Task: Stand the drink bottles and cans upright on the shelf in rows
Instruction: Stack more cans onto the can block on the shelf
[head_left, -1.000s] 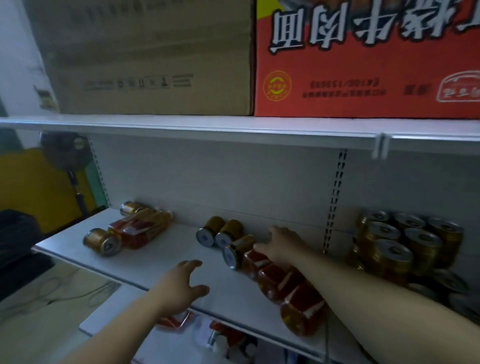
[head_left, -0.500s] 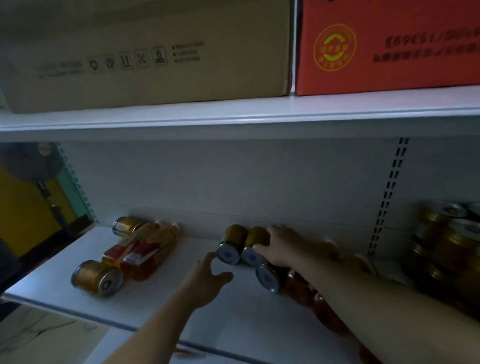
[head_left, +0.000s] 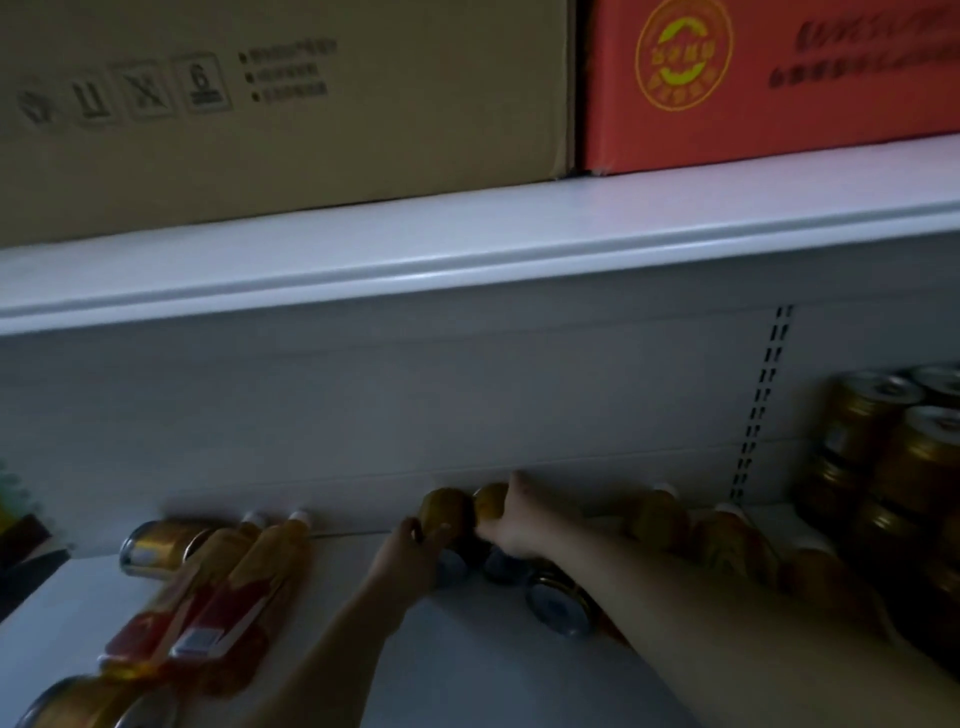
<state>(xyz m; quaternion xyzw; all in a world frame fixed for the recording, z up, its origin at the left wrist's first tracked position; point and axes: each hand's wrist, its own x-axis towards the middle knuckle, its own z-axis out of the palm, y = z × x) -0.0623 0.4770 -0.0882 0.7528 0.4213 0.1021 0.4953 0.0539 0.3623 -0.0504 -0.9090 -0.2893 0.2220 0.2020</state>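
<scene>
Two gold cans lie side by side on the white shelf (head_left: 467, 670) near its back wall. My left hand (head_left: 410, 553) grips the left gold can (head_left: 444, 512). My right hand (head_left: 517, 522) grips the right gold can (head_left: 489, 501). A third can (head_left: 558, 603) lies on its side under my right forearm. Two orange drink bottles (head_left: 218, 597) with red labels lie flat at the left, between a lying can (head_left: 161, 545) behind them and another can (head_left: 88, 704) at the front edge. More bottles (head_left: 727, 540) lie behind my right arm.
Upright gold cans (head_left: 893, 457) are stacked in rows at the far right. A brown carton (head_left: 291, 104) and a red carton (head_left: 769, 78) sit on the upper shelf (head_left: 467, 244). A slotted upright (head_left: 758, 405) runs down the back wall.
My left hand reached forward from mid-shelf and closed round the left gold can. My right hand moved from the third can to the right gold can. The view moved closer.
</scene>
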